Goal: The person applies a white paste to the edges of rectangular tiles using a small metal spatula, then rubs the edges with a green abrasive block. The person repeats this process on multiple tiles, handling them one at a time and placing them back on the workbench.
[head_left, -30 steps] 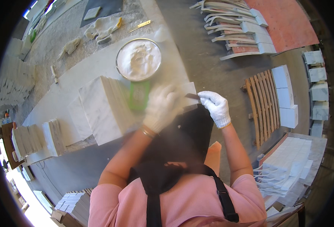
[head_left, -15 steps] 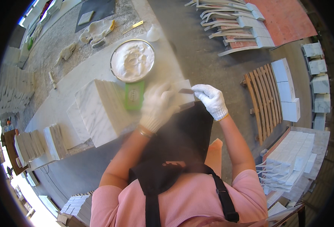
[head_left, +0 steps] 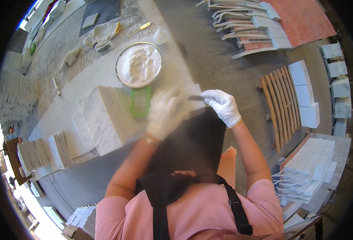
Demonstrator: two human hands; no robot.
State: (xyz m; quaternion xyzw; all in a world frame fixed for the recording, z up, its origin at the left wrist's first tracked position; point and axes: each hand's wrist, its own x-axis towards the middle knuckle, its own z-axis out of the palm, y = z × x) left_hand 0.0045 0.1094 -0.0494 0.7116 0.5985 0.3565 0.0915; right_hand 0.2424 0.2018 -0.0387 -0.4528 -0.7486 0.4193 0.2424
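Both my hands wear white gloves. My left hand (head_left: 166, 114) is blurred and lies on a small pale stone tile (head_left: 193, 93) at the edge of the white slab table (head_left: 92, 76). My right hand (head_left: 223, 106) is closed on a thin dark blade (head_left: 194, 98) whose tip rests over that tile. Just left of my hands lie a green pad (head_left: 140, 102) and a stack of white marble tiles standing on edge (head_left: 106, 118). Behind them sits a round metal bowl of white paste (head_left: 138, 65). A black apron (head_left: 188, 152) hangs below my hands.
Rags (head_left: 100, 34), a yellow-handled tool (head_left: 139, 28) and a grey square (head_left: 104, 10) lie on the far table. More tile stacks (head_left: 44, 150) stand at the left. A wooden pallet (head_left: 278, 102), white blocks (head_left: 306, 96) and piled stone strips (head_left: 248, 28) are on the floor at the right.
My left hand has kept moving over the small tile and stays blurred. My right hand with the blade holds nearly the same place. The view has shifted slightly.
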